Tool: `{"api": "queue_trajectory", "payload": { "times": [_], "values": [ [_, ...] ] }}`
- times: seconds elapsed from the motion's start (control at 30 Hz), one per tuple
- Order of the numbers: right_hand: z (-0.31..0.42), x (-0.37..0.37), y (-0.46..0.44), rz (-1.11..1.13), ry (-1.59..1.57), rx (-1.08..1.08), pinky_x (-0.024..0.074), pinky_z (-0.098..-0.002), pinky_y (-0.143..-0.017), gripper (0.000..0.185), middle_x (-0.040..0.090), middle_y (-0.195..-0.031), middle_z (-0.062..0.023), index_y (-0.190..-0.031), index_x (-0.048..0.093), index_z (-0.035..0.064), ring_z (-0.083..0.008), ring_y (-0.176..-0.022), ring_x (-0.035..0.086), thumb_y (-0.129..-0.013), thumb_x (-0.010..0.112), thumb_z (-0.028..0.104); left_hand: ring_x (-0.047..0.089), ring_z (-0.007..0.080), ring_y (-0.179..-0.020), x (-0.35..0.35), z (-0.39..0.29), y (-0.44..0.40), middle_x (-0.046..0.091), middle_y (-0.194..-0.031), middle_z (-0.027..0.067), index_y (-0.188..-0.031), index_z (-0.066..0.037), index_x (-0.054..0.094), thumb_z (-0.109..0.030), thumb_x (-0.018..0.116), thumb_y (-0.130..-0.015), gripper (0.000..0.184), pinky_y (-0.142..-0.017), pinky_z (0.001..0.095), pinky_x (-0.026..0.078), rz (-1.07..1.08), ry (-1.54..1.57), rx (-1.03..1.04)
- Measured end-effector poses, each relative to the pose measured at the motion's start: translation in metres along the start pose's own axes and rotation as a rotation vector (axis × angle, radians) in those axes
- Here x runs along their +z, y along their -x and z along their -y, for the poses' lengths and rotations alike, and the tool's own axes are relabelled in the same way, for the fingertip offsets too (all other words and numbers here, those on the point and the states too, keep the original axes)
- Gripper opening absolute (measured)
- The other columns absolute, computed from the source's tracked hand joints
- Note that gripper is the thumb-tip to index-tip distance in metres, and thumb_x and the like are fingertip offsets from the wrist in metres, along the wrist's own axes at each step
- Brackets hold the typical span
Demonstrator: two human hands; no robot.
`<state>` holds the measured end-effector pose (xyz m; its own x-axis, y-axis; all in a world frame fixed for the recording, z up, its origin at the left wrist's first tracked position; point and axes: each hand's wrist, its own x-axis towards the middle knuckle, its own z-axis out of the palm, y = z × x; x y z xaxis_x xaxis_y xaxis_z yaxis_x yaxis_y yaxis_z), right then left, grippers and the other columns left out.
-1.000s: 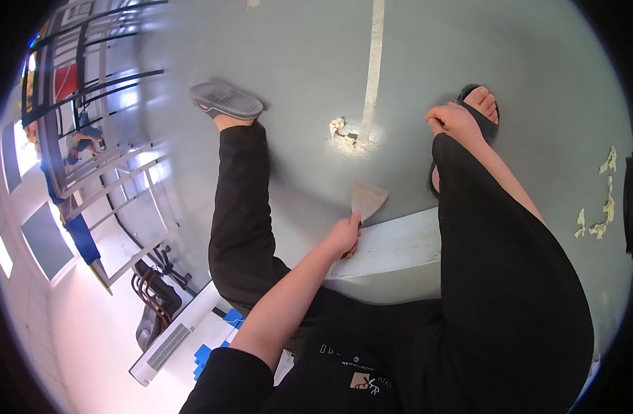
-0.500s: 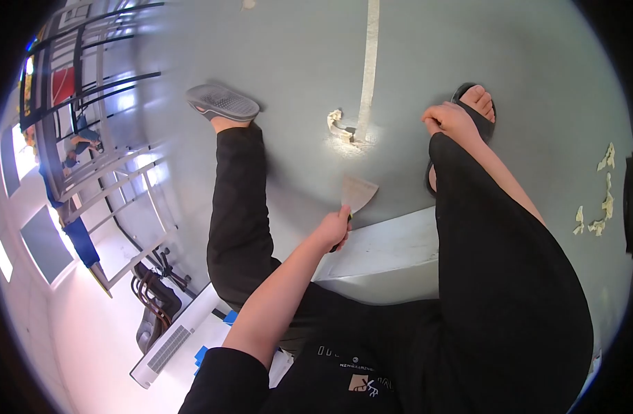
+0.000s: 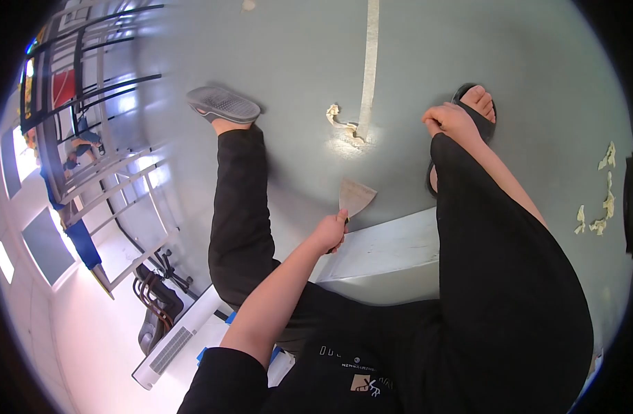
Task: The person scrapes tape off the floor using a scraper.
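Observation:
My left hand [image 3: 329, 232] is closed around the handle of a putty knife [image 3: 356, 196]. Its wide metal blade points away from me, over the grey floor just short of a pale tape line [image 3: 369, 72]. At the near end of that line lies a crumpled, curled strip of peeled tape [image 3: 341, 125], a short way beyond the blade and apart from it. By my bent right knee, near my sandalled right foot [image 3: 477, 103], my right hand [image 3: 456, 124] is closed with its fingers curled under. Nothing shows in it, though its palm is hidden.
A white flat-topped block [image 3: 389, 241] sits between my legs. More peeled scraps [image 3: 608, 196] lie on the floor at the right. Metal racks [image 3: 102, 76], a person at the far left, a dark chair [image 3: 157, 307] and a long white vented unit [image 3: 171, 348] stand left.
My left hand has drawn the putty knife slightly back toward me and left, and its blade has turned a little. The curled strip lies slightly differently. My right hand stays in place.

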<state>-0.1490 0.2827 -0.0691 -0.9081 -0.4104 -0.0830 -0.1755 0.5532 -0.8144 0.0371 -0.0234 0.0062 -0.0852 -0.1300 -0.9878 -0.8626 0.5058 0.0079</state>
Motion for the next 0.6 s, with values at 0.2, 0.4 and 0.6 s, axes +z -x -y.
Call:
{"api": "queue_trajectory", "payload": {
  "times": [0.2,0.4,0.6],
  "values": [
    [0.002,0.001,0.0,-0.027,-0.022,-0.03,0.0481,-0.0394,-0.072,0.007,0.065,-0.075,-0.01,-0.082,0.066,0.0061,-0.029,-0.078,0.061,-0.078,0.061,0.009,0.046,0.0174,-0.041,-0.017,-0.064,-0.01,0.049,-0.053,0.0067,-0.072,-0.004,0.048,-0.052,0.031,-0.1,0.058,-0.039,0.0352,0.04,-0.062,0.101,0.119],
    [0.004,-0.001,0.0,-0.006,0.011,0.052,0.0482,-0.0395,-0.073,0.007,0.065,-0.075,-0.0097,-0.082,0.066,0.006,-0.029,-0.079,0.061,-0.078,0.061,0.009,0.044,0.0182,-0.039,-0.012,-0.026,0.0,0.046,-0.053,0.006,-0.07,-0.003,0.048,-0.051,0.031,-0.1,0.059,-0.039,0.0356,0.039,-0.039,0.122,0.029],
    [0.002,-0.001,-0.001,0.031,0.008,0.006,0.0486,-0.0388,-0.073,0.007,0.065,-0.074,-0.0087,-0.082,0.066,0.0057,-0.0291,-0.079,0.061,-0.078,0.061,0.009,0.043,0.0185,-0.038,0.001,-0.027,-0.003,0.046,-0.054,0.0056,-0.074,-0.003,0.049,-0.053,0.03,-0.1,0.06,-0.038,0.0362,0.039,-0.079,-0.014,0.026]
  ]
}}
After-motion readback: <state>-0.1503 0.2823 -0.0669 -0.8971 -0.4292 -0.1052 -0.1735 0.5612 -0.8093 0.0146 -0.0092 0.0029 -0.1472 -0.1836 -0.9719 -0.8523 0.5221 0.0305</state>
